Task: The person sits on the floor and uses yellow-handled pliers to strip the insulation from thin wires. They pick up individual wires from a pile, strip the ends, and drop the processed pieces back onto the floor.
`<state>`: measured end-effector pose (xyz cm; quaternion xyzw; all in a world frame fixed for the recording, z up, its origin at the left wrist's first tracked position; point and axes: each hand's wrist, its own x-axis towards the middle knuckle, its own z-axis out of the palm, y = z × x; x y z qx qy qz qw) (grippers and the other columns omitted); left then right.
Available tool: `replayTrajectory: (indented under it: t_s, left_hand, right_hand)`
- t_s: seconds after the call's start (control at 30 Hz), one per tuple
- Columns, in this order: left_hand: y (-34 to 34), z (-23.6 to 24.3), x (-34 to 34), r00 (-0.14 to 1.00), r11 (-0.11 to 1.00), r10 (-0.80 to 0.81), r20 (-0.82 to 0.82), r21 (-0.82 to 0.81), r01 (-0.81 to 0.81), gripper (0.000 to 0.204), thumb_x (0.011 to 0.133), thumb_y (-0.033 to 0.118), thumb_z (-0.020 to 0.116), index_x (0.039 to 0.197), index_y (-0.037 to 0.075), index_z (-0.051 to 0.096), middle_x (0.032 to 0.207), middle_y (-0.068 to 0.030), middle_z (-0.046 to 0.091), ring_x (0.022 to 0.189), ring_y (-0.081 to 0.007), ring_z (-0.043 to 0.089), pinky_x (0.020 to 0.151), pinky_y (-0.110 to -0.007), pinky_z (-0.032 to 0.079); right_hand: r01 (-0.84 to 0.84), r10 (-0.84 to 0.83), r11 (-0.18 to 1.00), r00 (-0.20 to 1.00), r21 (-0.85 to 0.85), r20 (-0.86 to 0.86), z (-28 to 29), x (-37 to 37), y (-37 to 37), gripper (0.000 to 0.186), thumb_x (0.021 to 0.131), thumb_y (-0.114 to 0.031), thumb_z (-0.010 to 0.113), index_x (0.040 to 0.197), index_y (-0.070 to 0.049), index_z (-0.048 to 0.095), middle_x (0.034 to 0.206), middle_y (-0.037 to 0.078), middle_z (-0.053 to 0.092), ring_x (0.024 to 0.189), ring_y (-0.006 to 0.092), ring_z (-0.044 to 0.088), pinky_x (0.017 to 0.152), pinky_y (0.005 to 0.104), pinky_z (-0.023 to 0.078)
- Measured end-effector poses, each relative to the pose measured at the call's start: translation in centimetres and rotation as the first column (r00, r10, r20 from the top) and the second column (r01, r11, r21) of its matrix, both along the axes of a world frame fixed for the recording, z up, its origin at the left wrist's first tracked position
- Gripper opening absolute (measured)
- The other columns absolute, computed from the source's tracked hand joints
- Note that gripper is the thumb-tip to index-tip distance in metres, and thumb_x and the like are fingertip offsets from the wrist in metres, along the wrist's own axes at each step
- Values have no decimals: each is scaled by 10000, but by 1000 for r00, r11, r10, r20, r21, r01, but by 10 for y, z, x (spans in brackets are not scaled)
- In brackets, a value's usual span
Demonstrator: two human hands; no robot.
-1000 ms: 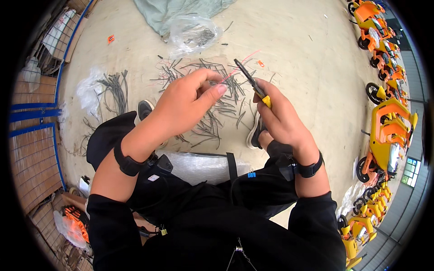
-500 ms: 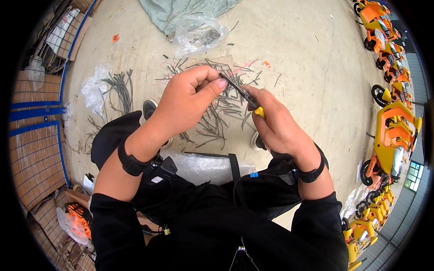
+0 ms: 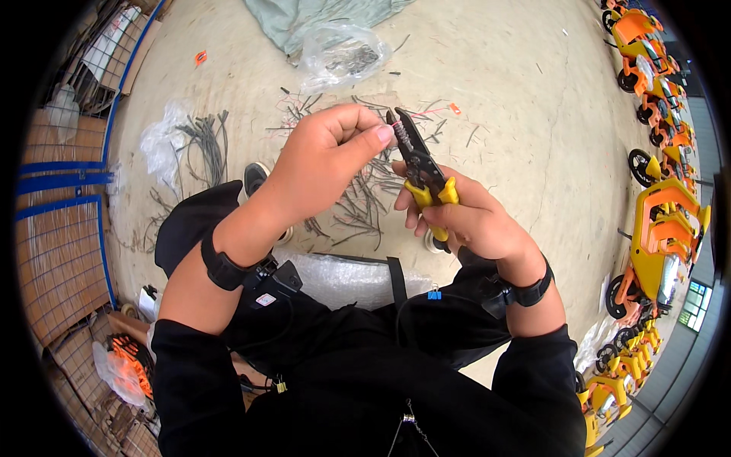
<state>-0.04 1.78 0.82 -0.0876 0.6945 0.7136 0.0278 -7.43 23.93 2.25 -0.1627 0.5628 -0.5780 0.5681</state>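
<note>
My right hand [image 3: 481,218] grips a wire stripper [image 3: 421,166] with black jaws and yellow handles. Its jaws point up and away from me, slightly apart at the tips. Beside them, my left hand [image 3: 318,161] pinches thumb against forefinger on a thin wire [image 3: 395,124]. Only a short reddish end of it shows at the jaws; my fingers hide the rest. Below both hands, a loose pile of dark cut cable pieces [image 3: 358,204] and fine red strands lies spread on the concrete floor.
A clear plastic bag [image 3: 341,57] with dark bits sits beyond the pile, by a grey-green sheet [image 3: 304,19]. Left lie a cable bundle [image 3: 205,145] and crumpled plastic [image 3: 161,145]. Blue-framed mesh cages [image 3: 65,259] line the left; yellow-orange bikes [image 3: 662,236] stand along the right.
The wire stripper has turned from edge-on to showing its broad side, with its jaws now beside my left fingertips. My right fingers have shifted lower on the handles. My left hand stays nearly in place.
</note>
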Motion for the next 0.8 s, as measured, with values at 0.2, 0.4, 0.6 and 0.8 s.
replayTrajectory:
  t_s: [0.2,0.4,0.6,0.8]
  left_hand:
    - [1,5,1,997,986,69,30,151,-73,201,987,208,560,968,23,634,697,59,533,576,-7,399,513,-181,304]
    - [3,-4,2,990,994,107,-97,11,-106,205,994,209,546,961,23,625,669,75,477,552,-7,348,500,-187,278]
    - [3,0,1,989,976,146,-16,168,-141,211,1008,222,514,1019,24,587,654,71,421,558,-14,326,488,-199,273]
    - [2,-6,-2,960,844,198,196,464,-269,240,1000,239,545,1099,21,561,707,64,450,522,-9,309,465,-197,256]
  right_hand:
    - [70,-68,997,995,31,-68,2,-1,-1,514,903,-34,493,1410,-19,409,1071,69,570,891,132,546,807,286,469]
    - [21,8,995,952,93,-306,-2,-2,0,450,960,-120,492,1392,-11,428,1117,76,576,975,145,547,850,299,460]
    - [129,-129,982,992,-141,8,-7,-1,-3,484,974,-129,452,1434,-7,362,1238,95,558,977,158,559,866,301,463]
    - [207,95,965,296,161,-950,-18,2,-7,660,857,-43,578,1456,20,307,1069,155,535,906,292,588,771,355,500]
